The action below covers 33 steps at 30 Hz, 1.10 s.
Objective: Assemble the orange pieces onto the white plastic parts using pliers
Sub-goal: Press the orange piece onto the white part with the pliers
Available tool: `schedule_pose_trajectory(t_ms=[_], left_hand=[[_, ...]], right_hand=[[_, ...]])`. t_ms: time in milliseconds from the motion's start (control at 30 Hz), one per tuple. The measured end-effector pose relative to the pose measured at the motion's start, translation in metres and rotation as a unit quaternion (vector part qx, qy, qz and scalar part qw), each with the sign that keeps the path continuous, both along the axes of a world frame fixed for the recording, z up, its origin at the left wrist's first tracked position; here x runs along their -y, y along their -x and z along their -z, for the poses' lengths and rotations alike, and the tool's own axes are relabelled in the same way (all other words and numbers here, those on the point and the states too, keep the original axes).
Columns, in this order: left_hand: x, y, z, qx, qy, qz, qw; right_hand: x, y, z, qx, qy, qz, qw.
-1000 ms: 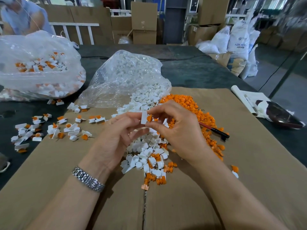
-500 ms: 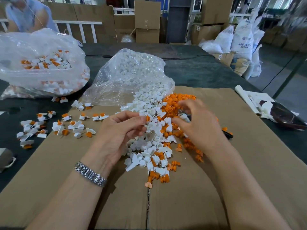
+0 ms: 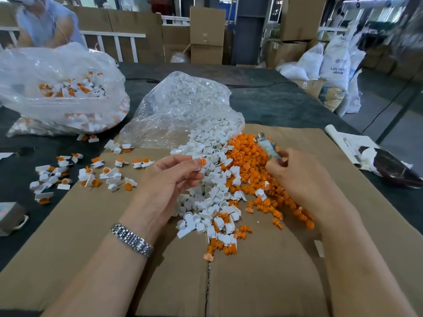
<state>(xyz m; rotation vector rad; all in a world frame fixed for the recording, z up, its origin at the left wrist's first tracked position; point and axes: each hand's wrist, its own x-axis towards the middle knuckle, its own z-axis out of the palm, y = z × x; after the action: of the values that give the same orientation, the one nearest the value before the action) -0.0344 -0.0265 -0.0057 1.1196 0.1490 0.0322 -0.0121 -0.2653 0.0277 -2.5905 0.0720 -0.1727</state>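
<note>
My left hand [image 3: 170, 179] pinches a white plastic part with an orange piece set in it [image 3: 202, 163], lifted above the heap of white parts [image 3: 210, 197]. My right hand [image 3: 304, 179] grips the pliers [image 3: 266, 145], whose blurred metal jaws point up and left over the pile of orange pieces [image 3: 251, 161]. The pliers' handles are hidden inside my fist. About a hand's width separates the jaws from the held part.
Finished white-and-orange parts [image 3: 91, 172] lie scattered on the left. A clear bag of finished parts [image 3: 57, 92] and a clear bag of white parts [image 3: 187, 108] stand behind. The cardboard sheet [image 3: 91, 236] covers the dark table. A person stands far left.
My right hand left the held part, reached into the orange pile, and now has the pliers raised. My left hand kept hold of the part.
</note>
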Motion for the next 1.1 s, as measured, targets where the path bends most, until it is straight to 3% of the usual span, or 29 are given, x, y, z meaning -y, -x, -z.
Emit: schedule_pose_trajectory(t_ms=[100,200,400,600,767,1100], left_hand=[[-0.002,0.001,-0.001,0.013,-0.006,-0.009,1.000],[-0.004,0.003,-0.002,0.030,0.008,-0.021,0.999],[-0.003,0.005,-0.004,0.037,0.014,-0.044,0.998],[0.000,0.005,-0.004,0.045,0.000,-0.052,0.998],[0.002,0.007,-0.001,0.048,-0.061,-0.062,0.995],[0.003,0.005,-0.001,0.040,-0.048,-0.060,0.996]], right_hand=[[-0.004,0.012,-0.021,-0.058,-0.136,-0.094,0.985],[-0.017,0.023,-0.021,-0.161,-0.198,-0.193,0.947],[-0.040,0.037,-0.013,-0.232,-0.243,-0.200,0.920],[-0.050,0.043,-0.018,-0.230,-0.196,-0.224,0.927],[-0.055,0.046,-0.018,-0.213,-0.161,-0.218,0.939],[-0.061,0.052,-0.018,-0.191,-0.140,-0.220,0.947]])
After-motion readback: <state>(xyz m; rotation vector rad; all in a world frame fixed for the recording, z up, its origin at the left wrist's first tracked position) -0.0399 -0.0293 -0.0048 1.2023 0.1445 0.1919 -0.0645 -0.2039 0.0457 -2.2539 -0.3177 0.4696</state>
